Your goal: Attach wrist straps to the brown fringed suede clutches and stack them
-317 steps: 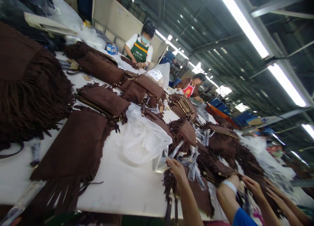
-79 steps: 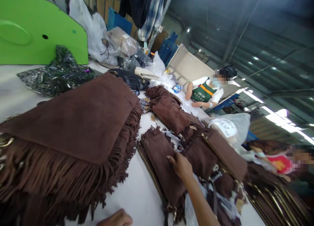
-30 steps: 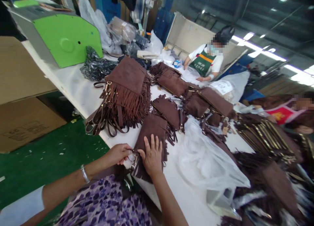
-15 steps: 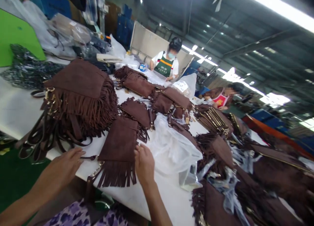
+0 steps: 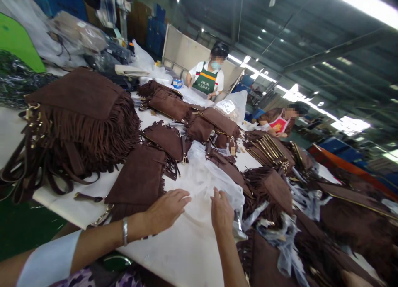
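A brown fringed bag [image 5: 137, 179] lies flat at the table's front edge, its chain clip and wrist strap toward the left. My left hand [image 5: 168, 210] is over the table just right of this bag, fingers stretched toward a clear plastic bag [image 5: 199, 166]. My right hand [image 5: 222, 208] is at the near right side of the plastic, fingers extended. Whether its fingertips touch the plastic I cannot tell. Neither hand visibly holds anything. My left forearm passes in front of the brown bag's lower fringe and hides part of it.
A tall stack of fringed bags [image 5: 77, 100] with dangling straps stands at left. More brown bags [image 5: 270, 187] and plastic wraps crowd the right. Across the white table [image 5: 174, 254], a person in a green apron [image 5: 205, 81] and another in red [image 5: 278, 125] work.
Both hands have left the brown bag and moved right to the plastic bag. My left arm now crosses in front of the brown bag. The view has shifted slightly.
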{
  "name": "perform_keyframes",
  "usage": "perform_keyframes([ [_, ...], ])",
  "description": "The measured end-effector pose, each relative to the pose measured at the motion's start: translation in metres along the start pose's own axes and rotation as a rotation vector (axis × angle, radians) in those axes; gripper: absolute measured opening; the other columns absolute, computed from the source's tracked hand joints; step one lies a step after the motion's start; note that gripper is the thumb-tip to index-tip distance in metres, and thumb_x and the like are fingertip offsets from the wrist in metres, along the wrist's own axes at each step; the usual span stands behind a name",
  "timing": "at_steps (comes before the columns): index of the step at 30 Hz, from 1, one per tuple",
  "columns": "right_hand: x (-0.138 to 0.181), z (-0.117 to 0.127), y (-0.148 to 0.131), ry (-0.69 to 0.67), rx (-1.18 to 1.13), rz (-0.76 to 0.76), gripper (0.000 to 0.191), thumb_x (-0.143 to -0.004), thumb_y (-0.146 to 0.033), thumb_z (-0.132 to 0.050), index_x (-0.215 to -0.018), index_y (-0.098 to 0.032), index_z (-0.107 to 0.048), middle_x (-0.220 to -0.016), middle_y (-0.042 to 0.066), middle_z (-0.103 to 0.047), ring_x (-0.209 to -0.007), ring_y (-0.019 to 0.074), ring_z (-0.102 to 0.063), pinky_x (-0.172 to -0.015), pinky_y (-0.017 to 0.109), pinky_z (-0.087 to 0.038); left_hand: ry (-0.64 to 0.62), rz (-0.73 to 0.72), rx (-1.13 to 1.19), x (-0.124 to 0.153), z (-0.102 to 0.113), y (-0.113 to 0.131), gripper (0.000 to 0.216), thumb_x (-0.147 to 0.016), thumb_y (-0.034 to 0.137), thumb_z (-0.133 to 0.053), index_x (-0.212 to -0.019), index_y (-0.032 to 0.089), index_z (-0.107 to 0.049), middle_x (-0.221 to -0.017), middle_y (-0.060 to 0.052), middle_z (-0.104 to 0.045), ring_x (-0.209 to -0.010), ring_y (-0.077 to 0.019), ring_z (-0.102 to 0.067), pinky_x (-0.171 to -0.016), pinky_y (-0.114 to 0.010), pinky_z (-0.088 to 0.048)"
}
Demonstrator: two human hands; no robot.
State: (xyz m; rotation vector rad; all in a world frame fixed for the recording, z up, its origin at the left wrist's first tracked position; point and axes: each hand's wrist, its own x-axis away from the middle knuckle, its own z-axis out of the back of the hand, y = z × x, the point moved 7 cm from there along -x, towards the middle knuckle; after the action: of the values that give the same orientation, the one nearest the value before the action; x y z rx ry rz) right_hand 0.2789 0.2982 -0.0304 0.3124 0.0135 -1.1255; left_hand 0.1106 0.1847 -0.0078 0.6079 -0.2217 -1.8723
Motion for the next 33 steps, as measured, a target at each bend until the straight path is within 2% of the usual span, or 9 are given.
perform_keyframes([
  [4, -0.018, -0.009, -0.003, -0.036, 0.026, 0.106, 0.034, -0.090, -0.005, -0.045, -0.116, -0.021, -0.059, -0.109, 0.009, -0.059, -0.087, 0.0185, -0.061, -0.056, 0.025, -0.036, -0.053, -0.012, -0.023, -0.033, -0.037, 0.015, 0.046, -0.086, 0.010, -0.055, -0.131, 0.019, -0.046, -0.134, -0.011, -0.052, -0.125, -0.0275, -0.045, -0.105, -0.043, -0.041],
  [8, -0.011, -0.012, 0.011, 0.031, -0.091, 0.077, 0.022, -0.094, -0.008, -0.043, -0.100, -0.021, -0.061, -0.099, 0.005, -0.060, -0.076, 0.0159, -0.060, -0.057, 0.027, -0.033, -0.102, 0.062, -0.022, -0.046, -0.060, 0.004, 0.041, -0.086, 0.013, -0.058, -0.126, 0.018, -0.049, -0.130, -0.012, -0.055, -0.118, -0.0288, -0.050, -0.099, -0.044, -0.044],
  [13, 0.013, -0.010, 0.014, 0.137, -0.265, 0.139, 0.022, -0.101, -0.020, -0.037, -0.094, -0.020, -0.058, -0.090, 0.003, -0.059, -0.076, 0.0163, -0.058, -0.065, 0.028, -0.035, -0.040, 0.151, 0.025, -0.063, -0.061, -0.007, 0.034, -0.087, 0.013, -0.056, -0.121, 0.017, -0.052, -0.115, -0.011, -0.059, -0.108, -0.0262, -0.054, -0.095, -0.040, -0.045],
  [18, 0.030, -0.013, 0.008, 0.116, -0.416, 0.136, 0.025, -0.100, -0.024, -0.037, -0.087, -0.020, -0.058, -0.085, 0.004, -0.059, -0.073, 0.0179, -0.055, -0.064, 0.029, -0.033, -0.007, 0.074, 0.064, -0.085, -0.070, 0.003, 0.046, -0.088, 0.013, -0.058, -0.132, 0.021, -0.048, -0.113, -0.009, -0.056, -0.103, -0.0236, -0.054, -0.089, -0.036, -0.046],
  [22, 0.039, -0.013, 0.019, 0.095, -0.812, -0.052, 0.025, -0.096, -0.039, -0.047, -0.087, -0.019, -0.060, -0.081, 0.002, -0.060, -0.069, 0.0152, -0.055, -0.065, 0.027, -0.038, -0.006, 0.005, 0.132, -0.097, -0.078, 0.005, 0.016, -0.088, 0.024, -0.064, -0.103, 0.024, -0.069, -0.119, -0.007, -0.057, -0.105, -0.0247, -0.053, -0.090, -0.038, -0.043],
  [25, 0.046, -0.023, 0.040, 0.048, -1.233, -0.366, 0.031, -0.088, -0.049, -0.059, -0.086, -0.018, -0.060, -0.068, -0.002, -0.058, -0.059, 0.0121, -0.051, -0.058, 0.023, -0.039, -0.048, 0.027, 0.337, -0.099, -0.075, 0.002, 0.014, -0.084, 0.031, -0.069, -0.080, 0.019, -0.072, -0.105, -0.006, -0.066, -0.102, -0.0243, -0.056, -0.090, -0.036, -0.041],
  [28, 0.050, -0.027, 0.051, 0.046, -1.583, -0.581, 0.035, -0.077, -0.049, -0.071, -0.086, -0.017, -0.059, -0.062, -0.005, -0.055, -0.053, 0.0100, -0.046, -0.051, 0.021, -0.035, -0.177, 0.222, 0.682, -0.091, -0.072, -0.005, 0.016, -0.080, 0.031, -0.070, -0.076, 0.016, -0.070, -0.078, -0.004, -0.068, -0.081, -0.0195, -0.060, -0.074, -0.028, -0.043],
  [30, 0.050, -0.025, 0.049, 0.040, -1.729, -0.627, 0.040, -0.073, -0.045, -0.076, -0.095, -0.017, -0.060, -0.066, -0.004, -0.056, -0.054, 0.0092, -0.045, -0.052, 0.021, -0.034, -0.234, 0.392, 0.961, -0.079, -0.070, -0.008, 0.015, -0.075, 0.029, -0.069, -0.074, 0.014, -0.068, -0.069, -0.002, -0.067, -0.068, -0.0164, -0.059, -0.064, -0.025, -0.041],
  [33, 0.050, -0.017, 0.032, -0.057, -1.816, -0.607, 0.046, -0.073, -0.043, -0.077, -0.108, -0.016, -0.062, -0.065, -0.005, -0.053, -0.056, 0.0092, -0.043, -0.055, 0.021, -0.035, -0.205, 0.527, 1.291, -0.058, -0.057, -0.012, 0.017, -0.065, 0.025, -0.071, -0.074, 0.013, -0.065, -0.066, 0.000, -0.065, -0.064, -0.0146, -0.058, -0.062, -0.024, -0.041],
])
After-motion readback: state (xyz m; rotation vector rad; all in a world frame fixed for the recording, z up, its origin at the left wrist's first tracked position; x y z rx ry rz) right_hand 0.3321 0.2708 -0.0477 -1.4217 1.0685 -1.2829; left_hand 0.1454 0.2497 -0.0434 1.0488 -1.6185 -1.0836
